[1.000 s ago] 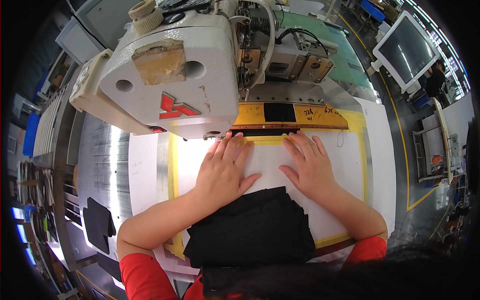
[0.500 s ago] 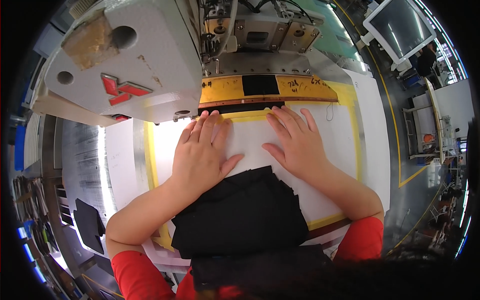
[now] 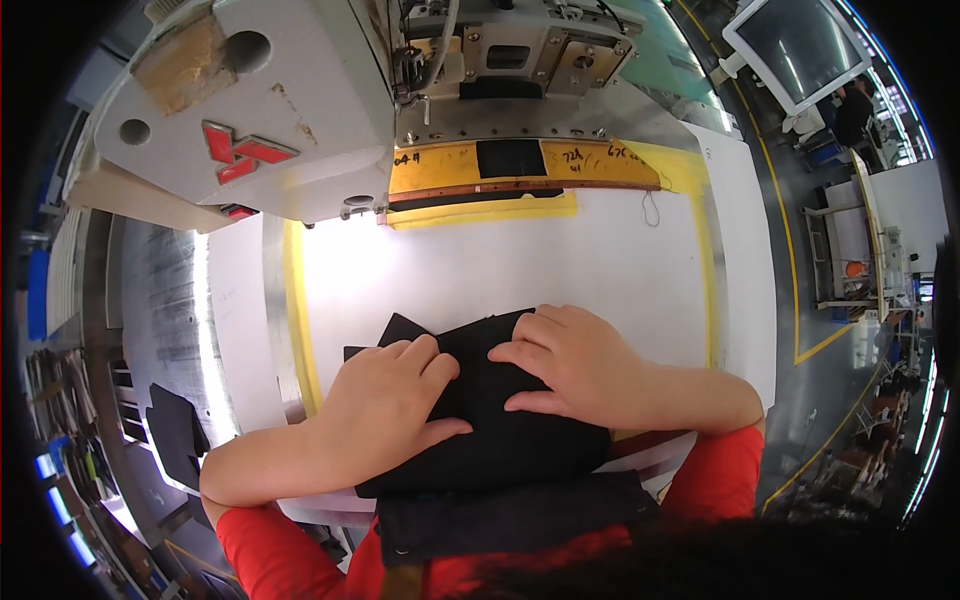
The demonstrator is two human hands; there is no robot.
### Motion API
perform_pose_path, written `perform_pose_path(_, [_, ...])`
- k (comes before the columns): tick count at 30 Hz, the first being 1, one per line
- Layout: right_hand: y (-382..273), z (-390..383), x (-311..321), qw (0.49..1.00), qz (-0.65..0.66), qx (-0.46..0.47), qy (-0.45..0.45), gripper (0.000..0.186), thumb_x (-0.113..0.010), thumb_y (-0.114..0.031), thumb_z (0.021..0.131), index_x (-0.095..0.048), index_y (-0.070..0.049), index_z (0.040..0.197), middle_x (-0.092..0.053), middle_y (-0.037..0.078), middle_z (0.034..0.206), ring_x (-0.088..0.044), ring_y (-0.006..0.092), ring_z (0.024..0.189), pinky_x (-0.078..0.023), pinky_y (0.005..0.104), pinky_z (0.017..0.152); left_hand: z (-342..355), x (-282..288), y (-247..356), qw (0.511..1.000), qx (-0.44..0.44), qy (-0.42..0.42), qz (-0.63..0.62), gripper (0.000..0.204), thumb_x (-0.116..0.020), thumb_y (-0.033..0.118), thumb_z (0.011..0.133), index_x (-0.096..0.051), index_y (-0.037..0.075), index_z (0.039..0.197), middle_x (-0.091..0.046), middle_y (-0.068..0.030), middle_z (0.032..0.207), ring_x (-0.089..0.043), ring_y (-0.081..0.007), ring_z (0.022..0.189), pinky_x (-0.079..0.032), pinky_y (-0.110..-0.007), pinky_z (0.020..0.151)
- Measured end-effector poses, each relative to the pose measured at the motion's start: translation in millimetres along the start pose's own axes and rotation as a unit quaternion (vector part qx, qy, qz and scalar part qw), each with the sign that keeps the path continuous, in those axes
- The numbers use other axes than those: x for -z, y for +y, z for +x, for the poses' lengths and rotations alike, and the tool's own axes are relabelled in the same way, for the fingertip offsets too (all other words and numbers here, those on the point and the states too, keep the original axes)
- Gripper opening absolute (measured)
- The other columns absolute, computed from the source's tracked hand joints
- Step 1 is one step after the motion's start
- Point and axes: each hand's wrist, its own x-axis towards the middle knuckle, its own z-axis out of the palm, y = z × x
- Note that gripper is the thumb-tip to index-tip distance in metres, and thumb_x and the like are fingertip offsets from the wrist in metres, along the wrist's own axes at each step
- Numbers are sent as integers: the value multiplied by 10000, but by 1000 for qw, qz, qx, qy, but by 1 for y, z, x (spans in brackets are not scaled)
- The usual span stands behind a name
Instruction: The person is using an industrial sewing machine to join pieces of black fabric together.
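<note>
A stack of black fabric pieces [image 3: 500,452] lies at the near part of the white work surface, with its back edge fanned out. My left hand [image 3: 401,392] rests on the stack's left part with its fingers curled on the fabric. My right hand [image 3: 552,362] is on the right part, fingers bent over the top piece near its back edge. Beyond them, a black strip [image 3: 460,198] lies along a yellow-taped edge beneath the yellow plate [image 3: 600,168] of the grey-white machine [image 3: 280,90], which has metal parts at its right.
A grey metal table top [image 3: 160,290] with black pieces [image 3: 175,440] is at left. A white monitor [image 3: 795,55] on an arm is at upper right, near a person in dark clothing [image 3: 853,115]. A workbench [image 3: 870,240] stands across the marked floor at right.
Both hands have left the strip at the yellow plate and moved toward my body onto the black stack, curling their fingers. The stack's back edge now looks more fanned out.
</note>
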Motion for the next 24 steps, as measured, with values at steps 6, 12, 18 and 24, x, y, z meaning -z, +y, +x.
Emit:
perform_pose_path(6, [1,-1,-3,997,15,54,-48,246,-722,-259,817,-617,-98,970,-551,46,923,-564,235,896,-470,364,756,-12,-16,-2,998,9,49,-25,304,-757,288,790,-597,68,927,-561,-64,793,-608,-271,740,-478,-370,650])
perform_pose_path(12, [5,6,30,930,337,-136,-58,200,-677,-190,888,-651,-37,1013,-665,91,837,-633,238,702,-498,347,664,-3,27,2,983,44,-16,-179,172,-700,211,854,-661,83,962,-630,-70,857,-640,-304,792,-501,-393,704])
perform_pose_path(18, [63,21,16,915,261,-302,55,285,-719,-162,857,-636,-52,1106,-664,79,973,-647,184,816,-509,302,735,58,0,-60,995,35,84,-31,222,-668,151,864,-661,91,1078,-666,-95,969,-651,-329,863,-520,-403,792])
perform_pose_path(24, [61,45,9,983,52,-85,157,343,-769,-219,787,-645,-64,1066,-663,73,977,-610,291,967,-489,377,824,68,-14,-62,980,-66,185,-22,271,-719,98,794,-654,118,1056,-652,-68,980,-647,-272,864,-516,-378,763])
